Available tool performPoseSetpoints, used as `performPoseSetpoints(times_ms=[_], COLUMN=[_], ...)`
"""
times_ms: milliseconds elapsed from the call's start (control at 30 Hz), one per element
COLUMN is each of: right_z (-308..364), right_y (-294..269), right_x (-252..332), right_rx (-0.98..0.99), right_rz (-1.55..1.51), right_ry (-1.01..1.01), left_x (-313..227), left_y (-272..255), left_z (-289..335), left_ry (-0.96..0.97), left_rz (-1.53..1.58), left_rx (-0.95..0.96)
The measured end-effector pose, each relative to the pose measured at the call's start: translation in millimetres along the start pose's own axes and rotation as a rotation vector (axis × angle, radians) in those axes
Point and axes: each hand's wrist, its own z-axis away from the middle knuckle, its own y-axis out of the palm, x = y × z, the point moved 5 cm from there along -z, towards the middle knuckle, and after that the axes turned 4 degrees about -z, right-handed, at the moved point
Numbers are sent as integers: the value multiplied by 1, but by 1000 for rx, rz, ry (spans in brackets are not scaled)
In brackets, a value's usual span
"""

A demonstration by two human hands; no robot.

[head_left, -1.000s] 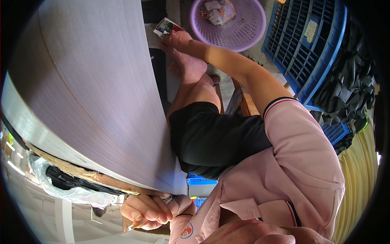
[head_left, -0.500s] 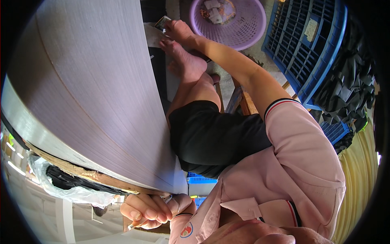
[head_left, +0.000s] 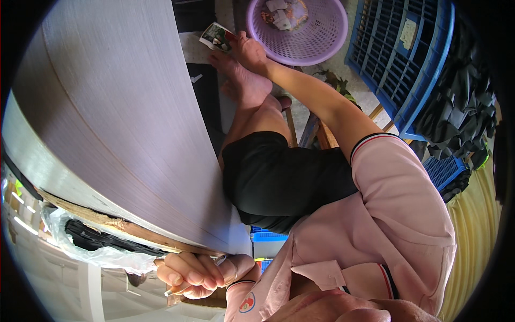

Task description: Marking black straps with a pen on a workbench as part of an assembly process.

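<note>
My left hand (head_left: 190,275) is at the lower left, close beside the edge of the grey wood-grain tabletop (head_left: 123,139). Its fingers are curled around a thin, white-tipped stick (head_left: 170,293) that looks like a cigarette. At the top, my right arm reaches down past my black shorts. My right hand (head_left: 250,52) holds a small printed packet or card (head_left: 217,37) by one end; it has a dark green picture and a pale border. My bare foot (head_left: 244,80) is just below that hand. The right fingertips are partly hidden.
A purple perforated basket (head_left: 300,51) with scraps in it stands right of my right hand. Beyond it are a blue plastic crate (head_left: 397,59) and a heap of black pieces (head_left: 456,102). A clear plastic bag (head_left: 102,249) with black material hangs by the tabletop's near edge.
My right hand has shifted a little right and down, and more of the printed packet now shows. The left hand has barely moved.
</note>
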Motion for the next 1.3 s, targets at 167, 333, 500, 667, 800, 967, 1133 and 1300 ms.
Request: performPoseSetpoints(times_ms=[167,333,500,667,800,967,1133,1300], right_z=[-23,-39,-84,-149,-119,-24,109,218], right_y=[6,10,37,40,39,-78,-178,-262], right_x=[-4,38,78,58,81,56,38,123], right_rx=[-47,-62,-27,-133,124,127,225,148], right_rz=[-35,-104,-77,-532,-228,-9,-63,-80], right_ry=[18,18,-92,-242,-344,-520,-386,-718], left_x=[5,6,7,12,3,4,5,9], left_y=[1,3,6,7,-9,9,20,50], left_z=[-5,-2,-2,-4,2,-5,-7,52], left_ry=[8,30,19,33,54,5,-102,38], left_rz=[9,15,37,78,23,-363,-364,-167], left_rx=[-16,-47,-64,-82,-124,-304,-310,-240])
